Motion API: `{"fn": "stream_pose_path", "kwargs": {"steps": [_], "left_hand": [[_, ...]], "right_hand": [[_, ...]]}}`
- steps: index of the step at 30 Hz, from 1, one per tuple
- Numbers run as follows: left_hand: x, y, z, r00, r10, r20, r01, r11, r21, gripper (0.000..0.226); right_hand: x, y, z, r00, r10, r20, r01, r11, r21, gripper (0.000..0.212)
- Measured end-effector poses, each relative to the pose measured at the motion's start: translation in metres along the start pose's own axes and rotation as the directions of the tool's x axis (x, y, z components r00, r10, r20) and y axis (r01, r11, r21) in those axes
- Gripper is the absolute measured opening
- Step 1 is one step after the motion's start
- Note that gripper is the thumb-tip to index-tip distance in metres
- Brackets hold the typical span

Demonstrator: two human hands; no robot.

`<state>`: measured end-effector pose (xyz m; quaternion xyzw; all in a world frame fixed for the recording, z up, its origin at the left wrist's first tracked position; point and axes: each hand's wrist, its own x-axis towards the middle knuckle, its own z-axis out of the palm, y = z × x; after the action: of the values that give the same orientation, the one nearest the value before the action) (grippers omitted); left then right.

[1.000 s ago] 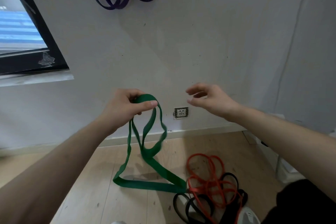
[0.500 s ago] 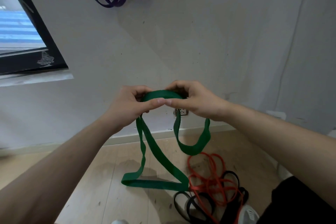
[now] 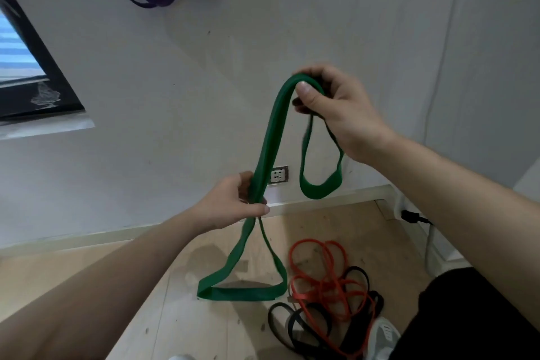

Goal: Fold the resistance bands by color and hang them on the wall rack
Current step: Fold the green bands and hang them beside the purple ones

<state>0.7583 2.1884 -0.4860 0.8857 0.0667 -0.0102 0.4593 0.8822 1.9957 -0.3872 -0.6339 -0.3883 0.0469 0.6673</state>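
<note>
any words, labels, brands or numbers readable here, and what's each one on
None that can be read.
On the dark window panel, a white mark: too blurred to read, perhaps only a drawing.
On the wall socket: no legible marking.
On the green band, red bands, black bands and purple bands: no print visible.

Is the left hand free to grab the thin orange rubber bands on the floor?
Probably not yet: the left hand grips the wide green rubber band, so it is occupied. The thin orange rubber bands lie uncovered, tangled with black bands.
</note>
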Motion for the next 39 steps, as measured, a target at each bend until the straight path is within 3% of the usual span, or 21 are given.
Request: {"fn": "stream_pose_path", "kwargs": {"steps": [5,7,9,12,15,19,23,26,30,33,35,39], "left_hand": [[0.005,0.0,-0.015,0.999,-0.012,-0.036,0.011,0.999,-0.036,0.031],[0.004,0.001,-0.026,0.995,-0.036,-0.097,0.027,0.995,-0.094,0.032],[0.003,-0.001,-0.036,0.983,-0.052,-0.176,0.029,0.991,-0.133,0.034],[0.004,0.002,-0.046,0.947,-0.063,-0.317,-0.013,0.973,-0.232,0.032],[0.007,0.015,-0.05,0.903,-0.007,-0.43,-0.119,0.957,-0.266,0.023],[0.007,0.035,-0.054,0.846,0.065,-0.53,-0.241,0.932,-0.271,0.027],[0.009,0.052,-0.052,0.845,0.11,-0.523,-0.306,0.902,-0.304,0.03],[0.011,0.057,-0.048,0.875,0.15,-0.46,-0.306,0.908,-0.286,0.033],[0.012,0.056,-0.046,0.896,0.203,-0.395,-0.296,0.936,-0.19,0.032],[0.009,0.055,-0.046,0.908,0.204,-0.365,-0.271,0.952,-0.142,0.033],[0.005,0.054,-0.05,0.914,0.192,-0.358,-0.257,0.956,-0.143,0.036],[-0.002,0.05,-0.057,0.943,0.17,-0.286,-0.206,0.973,-0.101,0.049]], "right_hand": [[0.007,0.011,-0.032,0.993,0.05,-0.103,-0.048,0.999,0.014,0.011],[0.009,0.02,-0.048,0.992,0.096,-0.081,-0.098,0.995,-0.028,0.014],[0.009,0.028,-0.062,0.988,0.158,-0.004,-0.157,0.977,-0.142,0.031],[0.004,0.038,-0.071,0.939,0.318,0.133,-0.236,0.874,-0.426,0.053],[-0.002,0.053,-0.064,0.859,0.47,0.202,-0.247,0.727,-0.64,0.041],[-0.005,0.079,-0.051,0.786,0.577,0.223,-0.239,0.616,-0.751,0.025],[-0.009,0.098,-0.03,0.707,0.638,0.305,-0.284,0.651,-0.704,0.025],[-0.01,0.098,-0.01,0.696,0.606,0.384,-0.339,0.749,-0.569,0.034],[-0.005,0.076,0.017,0.776,0.463,0.428,-0.399,0.886,-0.235,0.038],[0.0,0.057,0.033,0.855,0.323,0.406,-0.354,0.935,0.003,0.043],[0.003,0.048,0.036,0.891,0.273,0.363,-0.294,0.956,0.003,0.038],[0.007,0.03,0.028,0.902,0.228,0.366,-0.175,0.969,-0.172,0.035]]}}
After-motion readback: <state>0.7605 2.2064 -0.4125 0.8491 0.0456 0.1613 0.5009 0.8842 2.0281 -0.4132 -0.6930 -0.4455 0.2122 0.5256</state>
